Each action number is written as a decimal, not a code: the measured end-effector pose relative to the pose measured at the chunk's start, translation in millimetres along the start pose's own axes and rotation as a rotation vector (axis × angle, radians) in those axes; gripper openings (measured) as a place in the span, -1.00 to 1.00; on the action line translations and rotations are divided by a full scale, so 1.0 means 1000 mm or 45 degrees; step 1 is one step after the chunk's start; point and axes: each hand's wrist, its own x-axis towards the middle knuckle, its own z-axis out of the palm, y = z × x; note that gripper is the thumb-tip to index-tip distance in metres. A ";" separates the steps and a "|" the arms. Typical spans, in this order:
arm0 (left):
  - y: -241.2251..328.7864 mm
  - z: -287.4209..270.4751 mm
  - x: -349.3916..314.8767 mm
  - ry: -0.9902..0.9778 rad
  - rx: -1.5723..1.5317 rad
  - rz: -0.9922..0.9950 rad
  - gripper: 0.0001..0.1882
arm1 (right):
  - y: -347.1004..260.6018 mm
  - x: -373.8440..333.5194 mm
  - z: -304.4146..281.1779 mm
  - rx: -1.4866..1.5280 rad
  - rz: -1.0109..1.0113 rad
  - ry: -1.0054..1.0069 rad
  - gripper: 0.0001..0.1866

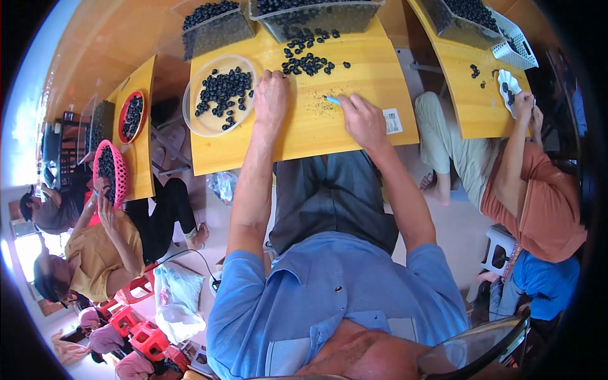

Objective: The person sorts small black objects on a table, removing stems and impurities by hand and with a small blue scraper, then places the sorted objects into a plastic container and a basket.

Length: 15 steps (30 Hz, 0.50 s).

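My left hand [271, 98] is closed at the near left side of a loose pile of small, dark, round, berry-like pieces [310, 63] on the yellow table. What its fingertips pinch, if anything, is hidden. In my right hand [365, 121] is a slim light-blue tool [333, 100], pointing left over brown crumbs [324, 107] scattered on the wood. Left of my left hand, a round clear shallow bowl [189, 104] holds many more of the dark pieces [225, 92].
Clear bins [218, 39] of dark pieces stand at the table's far edge. A white label [392, 121] lies beside my right hand. People work at side tables, one with a pink basket [121, 174], another with a white dish [505, 77]. Red stools [149, 341] stand lower left.
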 end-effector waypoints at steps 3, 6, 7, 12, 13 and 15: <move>0.006 -0.002 -0.009 0.011 -0.053 -0.016 -0.79 | 0.002 -0.001 0.001 -0.003 0.015 -0.021 -0.69; 0.011 -0.002 -0.019 0.052 -0.183 -0.033 -0.82 | 0.003 -0.002 0.002 -0.004 0.014 -0.024 -0.70; 0.013 -0.002 -0.024 0.044 -0.186 -0.035 -0.82 | 0.003 -0.002 0.002 -0.005 0.002 -0.008 -0.70; 0.039 -0.005 -0.047 -0.025 -0.934 -0.244 -0.81 | 0.004 -0.002 0.004 -0.021 0.016 -0.016 -0.71; 0.043 -0.006 -0.052 -0.033 -0.940 -0.252 -0.81 | 0.004 -0.002 0.005 -0.022 0.009 -0.006 -0.71; 0.050 -0.005 -0.059 -0.076 -1.028 -0.322 -0.78 | 0.004 -0.002 0.004 -0.023 0.014 -0.014 -0.71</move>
